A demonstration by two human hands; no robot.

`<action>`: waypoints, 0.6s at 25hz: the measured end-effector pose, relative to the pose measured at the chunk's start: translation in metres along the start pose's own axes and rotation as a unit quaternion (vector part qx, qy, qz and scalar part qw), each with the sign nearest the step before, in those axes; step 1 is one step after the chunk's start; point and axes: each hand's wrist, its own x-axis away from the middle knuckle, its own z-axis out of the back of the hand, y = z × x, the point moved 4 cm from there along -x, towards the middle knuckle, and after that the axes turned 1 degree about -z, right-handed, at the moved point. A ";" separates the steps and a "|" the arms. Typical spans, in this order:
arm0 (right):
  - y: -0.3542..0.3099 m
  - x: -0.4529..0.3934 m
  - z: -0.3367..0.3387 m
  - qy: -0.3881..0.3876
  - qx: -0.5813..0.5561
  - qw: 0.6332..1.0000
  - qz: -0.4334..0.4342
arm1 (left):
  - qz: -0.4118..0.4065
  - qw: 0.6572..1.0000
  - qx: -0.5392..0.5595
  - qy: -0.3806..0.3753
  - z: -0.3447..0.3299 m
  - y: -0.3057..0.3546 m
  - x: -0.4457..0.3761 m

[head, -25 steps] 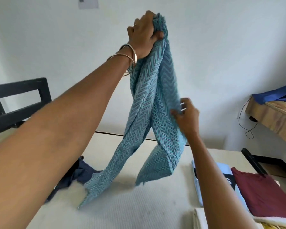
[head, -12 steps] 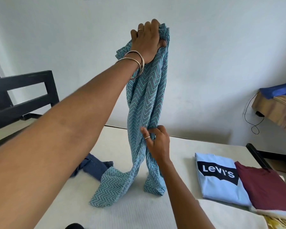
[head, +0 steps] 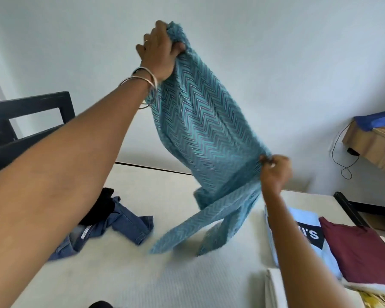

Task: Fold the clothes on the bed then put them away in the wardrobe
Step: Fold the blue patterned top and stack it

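A teal zigzag-patterned garment hangs in the air above the white bed. My left hand, raised high with bangles on the wrist, grips its bunched top end. My right hand, lower and to the right, pinches the garment's side edge and holds it stretched out. Two narrow ends of the cloth dangle down to the mattress. Crumpled blue jeans with something black on them lie on the bed at the left.
Folded clothes lie at the bed's right: a light blue printed T-shirt and a maroon garment beside it. A black chair stands at the left. A wooden shelf with blue cloth and a dangling cable juts from the right wall.
My right hand has taken the garment's side and pulled it out to the right, spreading the cloth. The left hand stays raised, gripping the top.
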 end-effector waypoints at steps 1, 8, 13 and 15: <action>-0.005 -0.025 0.012 0.012 -0.015 1.000 0.016 | 0.030 0.999 0.031 0.008 -0.002 -0.013 0.002; 0.044 -0.035 0.015 -0.397 -0.032 0.917 0.030 | 0.145 0.968 0.170 -0.111 -0.025 -0.070 0.032; 0.066 -0.016 0.016 -0.488 -0.110 0.863 -0.075 | 0.234 0.920 0.169 -0.266 -0.060 -0.125 0.071; 0.068 -0.020 0.017 -0.444 -0.137 0.878 -0.114 | 0.272 0.907 0.204 -0.247 -0.069 -0.143 0.086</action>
